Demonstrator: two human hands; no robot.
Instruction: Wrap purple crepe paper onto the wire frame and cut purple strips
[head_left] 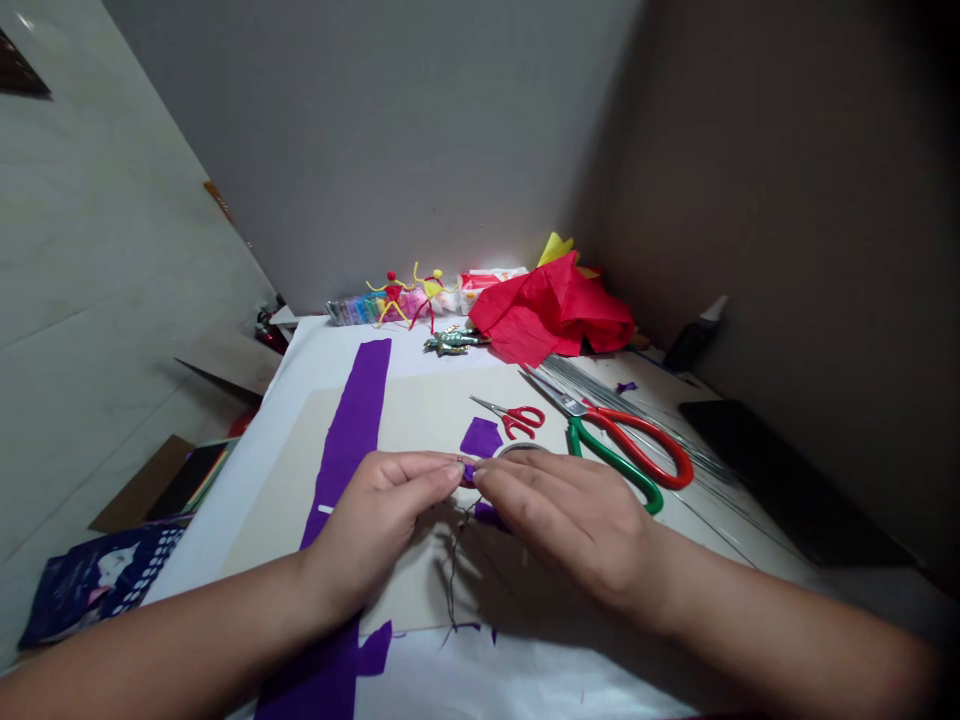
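My left hand (382, 515) and my right hand (559, 520) meet fingertip to fingertip over a beige board (420, 410). Together they pinch a small purple paper piece (469, 472) wound on the top of a thin wire stem (454, 570) that hangs down toward me. Both hands are closed in a pinch. A long purple paper strip (354, 425) runs under my left wrist. A small purple square (481, 437) lies just beyond my fingertips.
Small red scissors (517, 418) and large red-and-green scissors (622, 445) lie beyond my right hand. A bundle of wires (660, 430), crumpled red paper (555, 310), pipe-cleaner figures (409, 292) and a black tablet (780, 480) surround the work. A wall stands close on the right.
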